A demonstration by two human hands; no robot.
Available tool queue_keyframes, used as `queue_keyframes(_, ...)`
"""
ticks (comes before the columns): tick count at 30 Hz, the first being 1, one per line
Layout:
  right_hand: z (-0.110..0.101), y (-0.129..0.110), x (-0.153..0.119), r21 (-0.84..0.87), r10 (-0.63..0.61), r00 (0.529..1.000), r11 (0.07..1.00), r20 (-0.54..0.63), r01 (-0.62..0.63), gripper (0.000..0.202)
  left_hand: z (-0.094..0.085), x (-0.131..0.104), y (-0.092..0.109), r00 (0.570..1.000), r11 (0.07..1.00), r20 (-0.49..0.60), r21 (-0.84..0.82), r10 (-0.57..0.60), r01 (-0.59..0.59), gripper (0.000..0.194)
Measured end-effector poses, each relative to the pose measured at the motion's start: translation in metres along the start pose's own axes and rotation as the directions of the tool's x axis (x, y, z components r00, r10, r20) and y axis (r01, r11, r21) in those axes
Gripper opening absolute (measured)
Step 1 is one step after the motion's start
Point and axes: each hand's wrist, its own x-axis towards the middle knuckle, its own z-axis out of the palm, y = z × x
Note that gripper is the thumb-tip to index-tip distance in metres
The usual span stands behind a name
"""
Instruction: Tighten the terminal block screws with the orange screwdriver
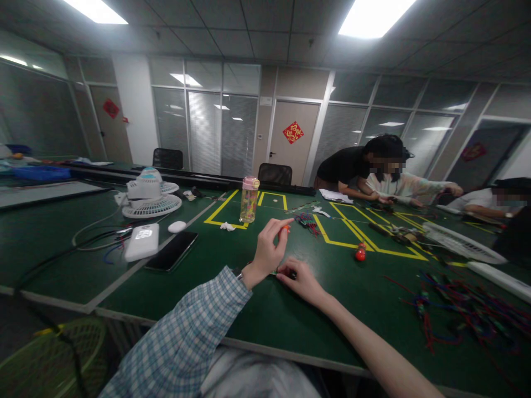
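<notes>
My left hand is raised over the table, thumb and fingers closed in a pinch. A small orange-red piece shows between its fingertips; its kind is too small to tell. Lower and to the right, my right hand rests near the green tabletop with its fingers curled together. A little greenish, shiny bit shows at its fingertips, mostly hidden. Beyond my hands lies a bundle of thin coloured wires. A red and orange bulb-shaped object stands on the table to the right.
Behind my hands stands a drink bottle. Leftward are a black phone, a white power bank and a white fan. A tangle of wires spreads at right. Several people sit or lean across the table.
</notes>
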Motion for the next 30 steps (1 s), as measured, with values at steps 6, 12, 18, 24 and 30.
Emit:
queue_keyframes(6, -0.0001, -0.001, 0.0005, 0.004, 0.005, 1.0, 1.0, -0.001, -0.005, 0.004, 0.0009, 0.0001, -0.0005, 0.997, 0.996, -0.08, 0.089, 0.016, -0.009, 0.013)
queue_keyframes(12, -0.0029, -0.0045, 0.0002, -0.014, -0.001, 1.0, 1.0, 0.007, 0.001, 0.006, -0.0001, 0.0019, 0.0007, 1.0, 1.0, 0.0, 0.0, 0.007, -0.007, 0.029)
queue_keyframes(18, -0.0028, -0.0036, 0.0001, -0.021, 0.002, 1.0, 1.0, 0.011, -0.002, 0.005, 0.0008, 0.0005, -0.0008, 0.999, 0.998, -0.038, 0.065, 0.002, 0.0, 0.018)
queue_keyframes(24, -0.0028, -0.0035, 0.0001, -0.03, -0.003, 1.0, 1.0, 0.028, 0.004, 0.005, 0.001, 0.0003, -0.0005, 1.0, 0.997, -0.026, 0.071, -0.004, 0.005, 0.023)
queue_keyframes(30, -0.003, -0.0038, -0.001, -0.014, 0.0, 1.0, 1.0, 0.02, 0.0, 0.007, -0.0005, 0.0018, -0.0008, 0.999, 0.999, -0.039, 0.048, -0.013, 0.014, 0.027)
